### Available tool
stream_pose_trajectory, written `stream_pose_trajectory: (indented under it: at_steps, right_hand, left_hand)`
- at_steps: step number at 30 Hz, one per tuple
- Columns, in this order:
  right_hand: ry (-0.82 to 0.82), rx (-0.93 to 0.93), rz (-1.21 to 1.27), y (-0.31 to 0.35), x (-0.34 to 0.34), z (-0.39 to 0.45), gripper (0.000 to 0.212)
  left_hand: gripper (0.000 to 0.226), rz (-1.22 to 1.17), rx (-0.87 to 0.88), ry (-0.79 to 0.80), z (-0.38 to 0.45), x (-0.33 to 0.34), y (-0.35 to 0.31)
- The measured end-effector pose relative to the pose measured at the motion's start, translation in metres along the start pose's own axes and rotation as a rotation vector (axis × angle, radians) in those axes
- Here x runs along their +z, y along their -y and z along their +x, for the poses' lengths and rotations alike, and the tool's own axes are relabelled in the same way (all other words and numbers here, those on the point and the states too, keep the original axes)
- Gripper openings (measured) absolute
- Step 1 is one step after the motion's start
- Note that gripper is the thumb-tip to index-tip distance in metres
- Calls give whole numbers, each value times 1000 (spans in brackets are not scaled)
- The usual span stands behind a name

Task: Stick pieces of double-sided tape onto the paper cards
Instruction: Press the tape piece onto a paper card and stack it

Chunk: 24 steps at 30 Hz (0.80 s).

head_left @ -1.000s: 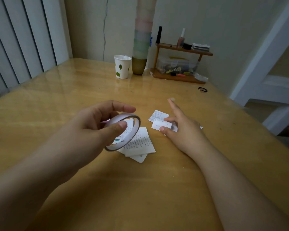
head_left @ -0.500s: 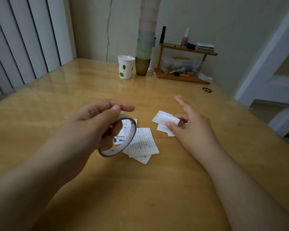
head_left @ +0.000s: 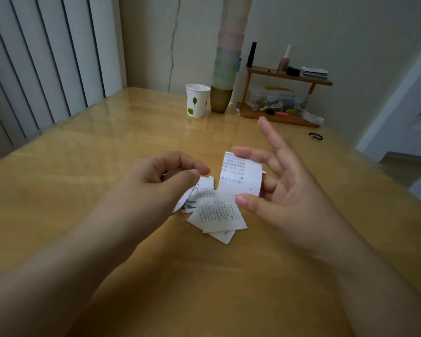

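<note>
Since the earlier frame the right hand [head_left: 284,190] has lifted a paper card [head_left: 241,175], pinched between thumb and forefinger at 2 o'clock of the card pile [head_left: 216,215] on the counter [head_left: 83,178]. The left hand [head_left: 156,188] curls round the tape roll [head_left: 184,199]. The card looks light and limp; grip its edges.

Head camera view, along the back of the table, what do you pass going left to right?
Paper cup with green leaves → tall stack of pastel cups → small wooden shelf holding bottles and a clear box → black hair tie lying flat on the table.
</note>
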State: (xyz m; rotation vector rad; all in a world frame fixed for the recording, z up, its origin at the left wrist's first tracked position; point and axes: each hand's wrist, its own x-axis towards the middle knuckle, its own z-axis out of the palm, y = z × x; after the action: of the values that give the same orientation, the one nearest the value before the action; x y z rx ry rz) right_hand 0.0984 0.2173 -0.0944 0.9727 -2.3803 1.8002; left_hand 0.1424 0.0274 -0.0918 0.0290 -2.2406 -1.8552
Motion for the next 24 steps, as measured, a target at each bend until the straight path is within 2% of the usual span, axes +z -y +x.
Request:
stream_pose_trajectory:
  at_steps: [1,3,4,6,10,12,16,20,22,24]
  right_hand:
    - [54,-17,28,3,2,-2,101]
    - [153,-32,59,7,4,-5,106]
    - [186,-33,47,9,5,-5,107]
    - [204,-30,0,10,8,-6,110]
    - [48,2,23,8,8,-3,115]
    - [-63,38,48,5,5,-1,109]
    - [-148,148,-89,-1,1,-1,102]
    - [14,266,-391,2,2,-5,107]
    - [96,279,-479,4,0,-6,109]
    - [165,271,-556,4,-2,-6,108]
  left_hand:
    - [16,4,-8,-7,0,0,-1]
    - [29,21,-10,12,-2,1,-4]
    - [37,30,-3,26,-4,2,-6]
    - [40,20,17,44,-5,3,-7]
    - [28,-29,26,6,-1,-2,-4]
    - [27,11,24,11,0,-5,-4]
    - [23,407,99,35,-2,-4,1]
    - [20,728,227,31,-1,-3,5]
    - [20,837,251,92,-1,-2,6]
    - [9,911,241,210,-3,0,5]
